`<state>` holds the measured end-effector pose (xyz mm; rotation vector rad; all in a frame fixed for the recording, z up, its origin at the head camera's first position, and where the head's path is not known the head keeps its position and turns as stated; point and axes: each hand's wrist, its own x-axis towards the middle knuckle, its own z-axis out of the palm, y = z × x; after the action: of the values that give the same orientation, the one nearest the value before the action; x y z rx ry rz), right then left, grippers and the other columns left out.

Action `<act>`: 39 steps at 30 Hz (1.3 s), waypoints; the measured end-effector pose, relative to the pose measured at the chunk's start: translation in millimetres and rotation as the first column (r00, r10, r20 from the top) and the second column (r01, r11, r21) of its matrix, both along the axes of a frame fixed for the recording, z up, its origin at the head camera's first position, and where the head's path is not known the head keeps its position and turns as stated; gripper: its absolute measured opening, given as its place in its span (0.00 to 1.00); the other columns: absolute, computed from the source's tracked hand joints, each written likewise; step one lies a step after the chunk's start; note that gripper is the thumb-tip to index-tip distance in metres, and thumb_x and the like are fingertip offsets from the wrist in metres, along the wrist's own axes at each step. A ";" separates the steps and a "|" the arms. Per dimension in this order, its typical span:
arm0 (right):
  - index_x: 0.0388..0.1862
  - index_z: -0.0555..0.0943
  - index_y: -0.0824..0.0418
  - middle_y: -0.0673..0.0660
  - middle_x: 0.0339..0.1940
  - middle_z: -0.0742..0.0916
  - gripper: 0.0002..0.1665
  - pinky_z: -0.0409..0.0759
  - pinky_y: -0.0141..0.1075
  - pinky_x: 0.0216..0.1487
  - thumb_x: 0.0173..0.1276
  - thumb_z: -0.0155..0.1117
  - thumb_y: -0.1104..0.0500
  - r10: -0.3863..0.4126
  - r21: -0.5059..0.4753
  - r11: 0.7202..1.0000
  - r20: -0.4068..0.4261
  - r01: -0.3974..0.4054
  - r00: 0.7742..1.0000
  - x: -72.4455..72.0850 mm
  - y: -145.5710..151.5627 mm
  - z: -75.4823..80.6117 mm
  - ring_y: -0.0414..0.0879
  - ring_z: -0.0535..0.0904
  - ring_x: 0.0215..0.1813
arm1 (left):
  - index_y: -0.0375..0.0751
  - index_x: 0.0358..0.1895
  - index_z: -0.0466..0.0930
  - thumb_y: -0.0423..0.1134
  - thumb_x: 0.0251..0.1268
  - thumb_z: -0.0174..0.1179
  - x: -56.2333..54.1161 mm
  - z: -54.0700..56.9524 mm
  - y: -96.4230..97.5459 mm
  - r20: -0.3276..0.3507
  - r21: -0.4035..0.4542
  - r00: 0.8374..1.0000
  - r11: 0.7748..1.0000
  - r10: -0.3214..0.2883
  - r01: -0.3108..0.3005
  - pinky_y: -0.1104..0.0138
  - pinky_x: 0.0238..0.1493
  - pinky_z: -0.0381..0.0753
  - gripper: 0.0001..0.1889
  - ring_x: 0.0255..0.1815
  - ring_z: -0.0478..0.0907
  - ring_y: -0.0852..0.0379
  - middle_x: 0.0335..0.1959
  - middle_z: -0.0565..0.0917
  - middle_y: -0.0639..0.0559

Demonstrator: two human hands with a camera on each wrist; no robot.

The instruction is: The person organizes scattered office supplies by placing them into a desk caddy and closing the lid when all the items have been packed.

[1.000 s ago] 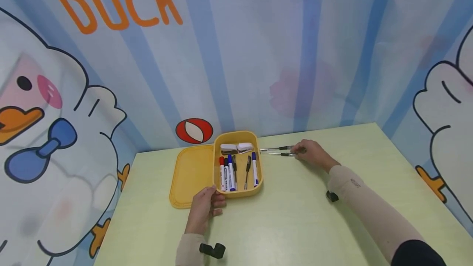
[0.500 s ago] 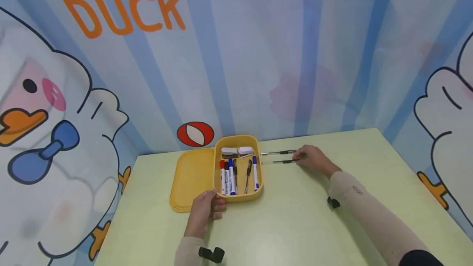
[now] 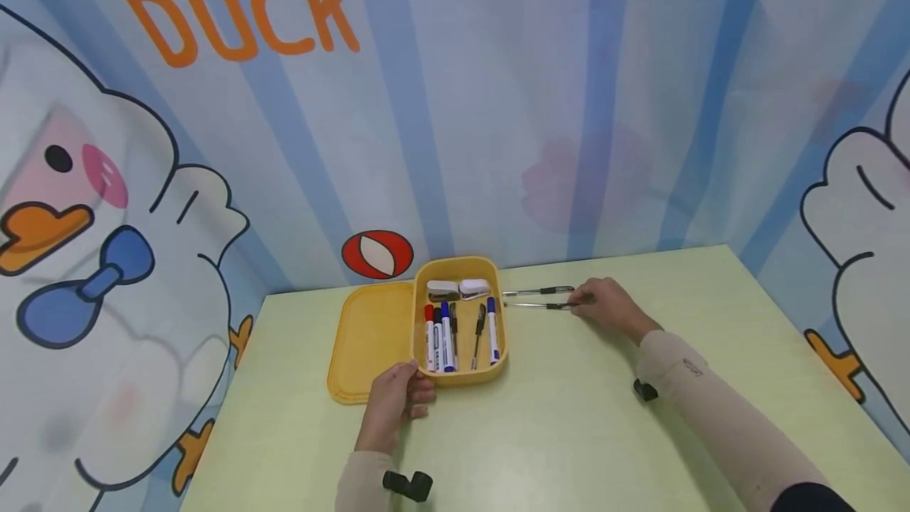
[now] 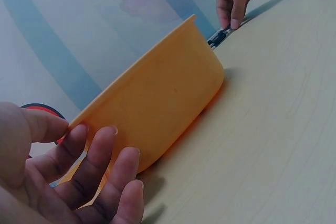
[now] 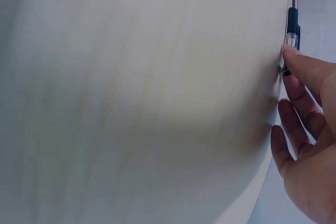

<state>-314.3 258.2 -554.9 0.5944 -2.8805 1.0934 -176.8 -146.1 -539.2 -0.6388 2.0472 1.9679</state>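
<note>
My left hand (image 3: 395,401) is at the near left corner of a yellow plastic box (image 3: 495,362), thumb and forefinger pinching its rim. The left wrist view shows the other fingers spread along the box's outer wall (image 4: 173,93). To the right of the box, my right hand (image 3: 607,305) pinches the end of a clear gel pen with a black grip (image 3: 550,306), low over the table. Its thumb and forefinger are on the pen (image 5: 292,22) in the right wrist view. A second similar pen (image 3: 543,291) lies just behind, nearly parallel.
Inside the box are a red marker (image 3: 430,338), black and blue markers, black-gripped pens (image 3: 479,334) and two white staplers (image 3: 474,287). The yellow lid (image 3: 370,346) lies left of the box. A printed curtain (image 3: 498,101) stands behind the table (image 3: 569,433).
The pen in my right hand has shifted toward me, away from the second pen, then back a little closer to it. My left hand stays at the box corner.
</note>
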 end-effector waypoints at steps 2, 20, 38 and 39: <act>0.45 0.88 0.64 0.59 0.43 0.89 0.09 0.77 0.55 0.56 0.66 0.71 0.64 -0.002 -0.003 1.000 -0.002 0.002 1.000 1.0 1.3 0.4 0.58 0.82 0.50 | 0.38 0.47 0.81 0.49 0.80 0.49 -0.7 -0.5 0.2 0.002 -0.002 1.000 1.000 0.001 -0.001 0.64 0.34 0.83 0.18 0.36 0.86 0.53 0.39 0.88 0.47; 0.54 0.85 0.56 0.58 0.54 0.87 0.15 0.76 0.56 0.59 0.76 0.63 0.51 -0.035 -0.111 0.992 0.174 0.054 0.984 1.6 14.2 15.3 0.57 0.81 0.59 | 0.37 0.48 0.81 0.49 0.80 0.49 2.4 0.4 -0.2 -0.008 0.005 1.000 1.000 -0.010 0.010 0.64 0.34 0.83 0.18 0.36 0.86 0.54 0.39 0.88 0.47; 0.54 0.86 0.59 0.59 0.55 0.87 0.18 0.75 0.54 0.61 0.75 0.63 0.49 -0.007 -0.206 0.978 0.133 0.035 0.991 -1.7 12.8 23.1 0.56 0.81 0.58 | 0.37 0.47 0.81 0.49 0.80 0.50 2.0 -2.0 -0.9 -0.026 0.011 1.000 1.000 -0.014 0.014 0.64 0.33 0.83 0.18 0.35 0.86 0.54 0.38 0.88 0.47; 0.55 0.85 0.59 0.58 0.55 0.87 0.18 0.75 0.54 0.61 0.76 0.63 0.49 -0.008 -0.209 0.977 0.133 0.036 0.991 -1.9 12.8 23.2 0.56 0.80 0.58 | 0.37 0.47 0.81 0.49 0.80 0.50 2.1 -1.9 -0.9 -0.026 0.011 1.000 1.000 -0.014 0.014 0.64 0.33 0.83 0.18 0.35 0.86 0.54 0.38 0.88 0.47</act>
<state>-316.1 271.0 -531.7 0.4967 -2.8147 1.4637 -174.7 -147.1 -541.2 -0.5982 2.0485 1.9886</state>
